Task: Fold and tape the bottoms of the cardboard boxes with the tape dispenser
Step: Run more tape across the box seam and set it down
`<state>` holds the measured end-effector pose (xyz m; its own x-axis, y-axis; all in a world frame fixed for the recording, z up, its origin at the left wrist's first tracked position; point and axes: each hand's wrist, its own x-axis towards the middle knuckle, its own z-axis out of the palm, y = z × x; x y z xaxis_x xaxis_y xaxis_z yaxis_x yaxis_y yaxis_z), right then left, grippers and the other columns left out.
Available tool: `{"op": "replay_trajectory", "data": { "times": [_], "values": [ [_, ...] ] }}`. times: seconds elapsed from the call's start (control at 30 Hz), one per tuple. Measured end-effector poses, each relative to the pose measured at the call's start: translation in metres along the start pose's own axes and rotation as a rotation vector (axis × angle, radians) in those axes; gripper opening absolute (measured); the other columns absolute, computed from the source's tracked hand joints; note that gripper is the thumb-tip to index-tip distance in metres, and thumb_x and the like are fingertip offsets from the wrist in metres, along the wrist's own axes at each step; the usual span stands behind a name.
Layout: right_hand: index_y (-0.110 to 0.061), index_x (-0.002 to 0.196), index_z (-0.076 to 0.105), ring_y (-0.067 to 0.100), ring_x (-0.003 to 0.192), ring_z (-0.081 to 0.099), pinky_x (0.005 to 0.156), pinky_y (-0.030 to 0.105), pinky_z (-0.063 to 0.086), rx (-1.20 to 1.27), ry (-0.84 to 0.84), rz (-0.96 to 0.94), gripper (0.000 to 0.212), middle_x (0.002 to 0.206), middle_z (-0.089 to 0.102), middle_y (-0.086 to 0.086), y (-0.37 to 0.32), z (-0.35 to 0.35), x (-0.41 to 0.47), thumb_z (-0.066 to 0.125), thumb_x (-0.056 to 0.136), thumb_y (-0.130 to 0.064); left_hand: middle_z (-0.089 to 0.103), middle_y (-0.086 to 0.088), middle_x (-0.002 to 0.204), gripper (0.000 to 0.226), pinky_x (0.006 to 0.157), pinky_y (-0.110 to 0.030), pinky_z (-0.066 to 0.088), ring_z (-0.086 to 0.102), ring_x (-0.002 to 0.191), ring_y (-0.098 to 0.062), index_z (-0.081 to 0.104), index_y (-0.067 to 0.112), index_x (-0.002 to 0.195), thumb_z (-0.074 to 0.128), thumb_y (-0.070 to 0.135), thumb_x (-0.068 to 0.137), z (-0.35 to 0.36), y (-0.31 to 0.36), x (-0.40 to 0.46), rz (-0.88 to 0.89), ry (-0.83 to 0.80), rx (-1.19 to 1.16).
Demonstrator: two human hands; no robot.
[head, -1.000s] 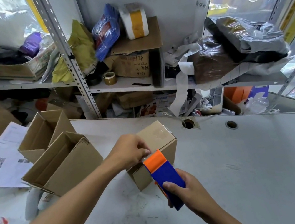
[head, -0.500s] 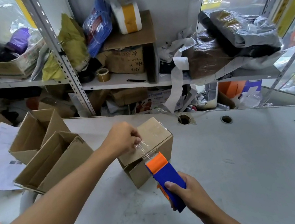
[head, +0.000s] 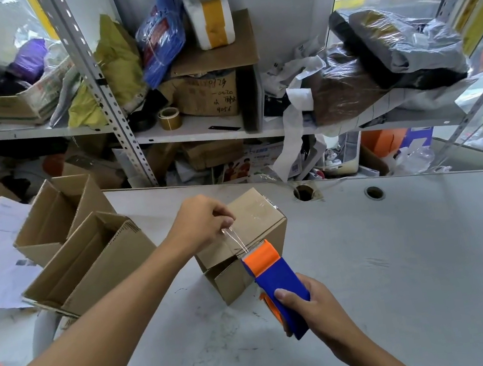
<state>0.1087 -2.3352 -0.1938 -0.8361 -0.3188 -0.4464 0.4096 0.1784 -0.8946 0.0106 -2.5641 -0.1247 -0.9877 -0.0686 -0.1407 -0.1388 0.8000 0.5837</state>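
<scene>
Centrally, a small brown cardboard box [head: 248, 229] sits on the grey table [head: 405, 251], taped bottom up. Left hand [head: 199, 223], above its near-left corner, pinches the end of a clear tape strip [head: 235, 239]. Right hand [head: 313, 305], nearer the camera, grips the blue-and-orange tape dispenser [head: 273, 276], its orange head against the box's near edge. Two open brown boxes [head: 86, 256] lie left.

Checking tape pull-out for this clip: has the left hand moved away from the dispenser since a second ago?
Yes. The left hand has drawn back over the cardboard box, stretching clear tape out from the tape dispenser, which it touched before.
</scene>
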Motion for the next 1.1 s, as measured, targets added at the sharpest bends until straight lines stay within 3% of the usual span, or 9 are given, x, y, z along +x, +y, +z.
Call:
{"op": "replay_trajectory", "data": {
  "times": [0.27, 0.4, 0.53, 0.6, 0.7, 0.83, 0.9, 0.97, 1.1],
  "values": [
    [-0.015, 0.111, 0.060, 0.021, 0.066, 0.070, 0.064, 0.030, 0.061, -0.023, -0.008, -0.007, 0.047, 0.094, 0.070, 0.011, 0.001, -0.002, 0.007, 0.068, 0.079, -0.049, 0.073, 0.005, 0.087, 0.007, 0.070, -0.022, 0.056, 0.067, 0.075, -0.006, 0.078, 0.020, 0.094, 0.072, 0.017, 0.090, 0.005, -0.009, 0.002, -0.022, 0.004, -0.035],
    [-0.013, 0.112, 0.061, 0.021, 0.066, 0.070, 0.064, 0.032, 0.061, -0.020, -0.010, 0.006, 0.048, 0.094, 0.071, 0.013, 0.004, -0.003, 0.010, 0.069, 0.079, -0.048, 0.073, 0.003, 0.091, 0.010, 0.076, -0.024, 0.048, 0.058, 0.078, -0.005, 0.077, 0.020, 0.096, 0.068, 0.019, 0.092, 0.015, -0.017, -0.002, 0.139, 0.077, 0.104],
    [-0.013, 0.113, 0.061, 0.022, 0.067, 0.069, 0.065, 0.034, 0.060, -0.010, -0.026, 0.009, 0.048, 0.098, 0.072, 0.013, 0.004, 0.000, 0.015, 0.069, 0.081, -0.048, 0.071, 0.003, 0.093, 0.012, 0.071, -0.030, 0.038, 0.050, 0.090, -0.016, 0.072, 0.022, 0.100, 0.072, 0.025, 0.088, 0.027, -0.027, -0.013, 0.392, 0.288, 0.400],
    [-0.013, 0.111, 0.062, 0.023, 0.067, 0.069, 0.066, 0.036, 0.061, -0.011, -0.029, 0.010, 0.047, 0.096, 0.072, 0.015, 0.005, 0.002, 0.016, 0.070, 0.081, -0.048, 0.066, 0.001, 0.115, 0.031, 0.075, -0.037, 0.041, 0.051, 0.103, -0.023, 0.066, 0.026, 0.111, 0.077, 0.030, 0.083, 0.035, -0.033, -0.020, 0.376, 0.340, 0.481],
    [-0.013, 0.113, 0.062, 0.023, 0.068, 0.070, 0.065, 0.035, 0.060, 0.002, -0.028, 0.023, 0.049, 0.100, 0.072, 0.014, 0.008, 0.003, 0.016, 0.071, 0.081, -0.049, 0.044, -0.006, 0.142, 0.061, 0.086, -0.047, 0.044, 0.042, 0.120, -0.029, 0.051, 0.031, 0.131, 0.080, 0.037, 0.077, 0.033, -0.037, -0.019, 0.205, 0.346, 0.346],
    [-0.015, 0.112, 0.063, 0.024, 0.069, 0.070, 0.065, 0.034, 0.061, 0.016, -0.011, 0.019, 0.045, 0.096, 0.073, 0.010, 0.008, 0.003, 0.014, 0.069, 0.080, -0.047, 0.060, 0.003, 0.130, 0.020, 0.088, -0.049, 0.047, 0.047, 0.126, -0.028, 0.064, 0.028, 0.106, 0.069, 0.031, 0.086, 0.037, -0.044, -0.022, 0.485, 0.213, 0.374],
    [-0.015, 0.112, 0.063, 0.023, 0.068, 0.070, 0.064, 0.033, 0.061, 0.024, -0.005, 0.015, 0.046, 0.097, 0.073, 0.011, 0.006, 0.001, 0.014, 0.069, 0.080, -0.047, 0.051, 0.007, 0.144, 0.027, 0.106, -0.060, 0.039, 0.035, 0.143, -0.030, 0.061, 0.028, 0.115, 0.056, 0.032, 0.089, 0.038, -0.050, -0.028, 0.453, 0.084, 0.311],
    [-0.015, 0.113, 0.062, 0.022, 0.068, 0.070, 0.064, 0.031, 0.061, 0.008, -0.009, 0.024, 0.049, 0.098, 0.072, 0.011, 0.006, -0.001, 0.013, 0.069, 0.079, -0.049, 0.030, 0.010, 0.159, 0.043, 0.118, -0.063, 0.018, 0.012, 0.152, -0.031, 0.050, 0.030, 0.127, 0.052, 0.038, 0.085, 0.039, -0.052, -0.033, 0.374, -0.046, 0.303],
    [-0.013, 0.113, 0.061, 0.022, 0.067, 0.070, 0.064, 0.030, 0.060, 0.000, -0.013, 0.030, 0.051, 0.097, 0.071, 0.013, 0.008, -0.002, 0.009, 0.069, 0.079, -0.050, 0.015, 0.013, 0.164, 0.056, 0.118, -0.067, 0.006, -0.001, 0.154, -0.033, 0.042, 0.032, 0.130, 0.055, 0.052, 0.080, 0.033, -0.044, -0.038, 0.356, -0.129, 0.335]
  ]
}}
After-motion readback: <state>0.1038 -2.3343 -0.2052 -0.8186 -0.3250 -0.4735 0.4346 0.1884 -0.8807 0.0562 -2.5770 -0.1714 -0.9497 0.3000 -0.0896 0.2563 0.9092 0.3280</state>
